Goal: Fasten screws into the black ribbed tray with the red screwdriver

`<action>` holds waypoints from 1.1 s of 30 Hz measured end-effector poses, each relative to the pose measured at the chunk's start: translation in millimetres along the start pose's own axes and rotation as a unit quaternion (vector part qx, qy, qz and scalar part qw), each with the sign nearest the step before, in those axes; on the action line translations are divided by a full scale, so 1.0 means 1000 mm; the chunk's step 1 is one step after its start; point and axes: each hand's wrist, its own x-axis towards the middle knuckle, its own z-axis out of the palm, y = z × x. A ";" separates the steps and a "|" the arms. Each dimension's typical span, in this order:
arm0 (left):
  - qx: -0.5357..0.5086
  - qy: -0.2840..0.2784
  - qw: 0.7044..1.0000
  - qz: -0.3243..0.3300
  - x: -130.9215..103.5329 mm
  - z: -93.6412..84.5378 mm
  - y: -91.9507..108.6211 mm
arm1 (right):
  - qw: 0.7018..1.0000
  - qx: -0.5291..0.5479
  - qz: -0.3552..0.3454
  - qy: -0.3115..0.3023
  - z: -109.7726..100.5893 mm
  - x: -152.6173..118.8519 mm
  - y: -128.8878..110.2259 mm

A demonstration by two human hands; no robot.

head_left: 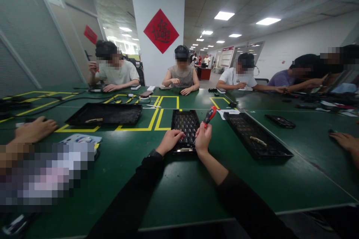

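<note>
A black, shallow rectangular tray-like part (185,118) with rows of slots lies on the green table in front of me. My left hand (171,141) grips its left edge, with the fingers over the slotted face. A red-and-black screwdriver (209,116) is in my right hand (203,138), its handle sticking up above the fist. The screwdriver's lower end points down at the near right corner of the part, mostly hidden by my fingers. Along the part's near edge runs a bright metallic strip (183,150).
Larger black trays stand to the left (112,114) and right (260,145), each with a tan strip inside. A small black part (280,121) lies farther right. Co-workers sit across the green table (174,194); other people's hands show at both sides. Cables run at the left.
</note>
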 end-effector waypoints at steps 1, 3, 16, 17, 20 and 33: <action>-0.001 0.000 1.000 -0.001 0.000 0.000 0.000 | 1.000 -0.002 0.001 0.001 0.000 0.000 0.000; -0.002 0.000 1.000 -0.005 0.000 0.000 0.000 | 1.000 -0.006 0.000 -0.001 0.000 0.000 0.001; 0.002 -0.001 1.000 0.007 0.000 0.000 0.000 | 0.998 -0.059 -0.026 -0.022 0.000 0.001 0.007; 0.003 -0.002 1.000 0.006 0.000 0.000 0.001 | 0.998 -0.058 -0.024 -0.021 0.000 0.001 0.007; 0.002 -0.005 1.000 -0.002 0.000 -0.001 0.002 | 0.999 -0.046 -0.017 -0.025 0.001 0.000 0.005; -0.012 0.005 1.000 0.002 -0.001 -0.002 0.003 | 0.986 0.024 -0.019 -0.164 0.001 -0.006 -0.011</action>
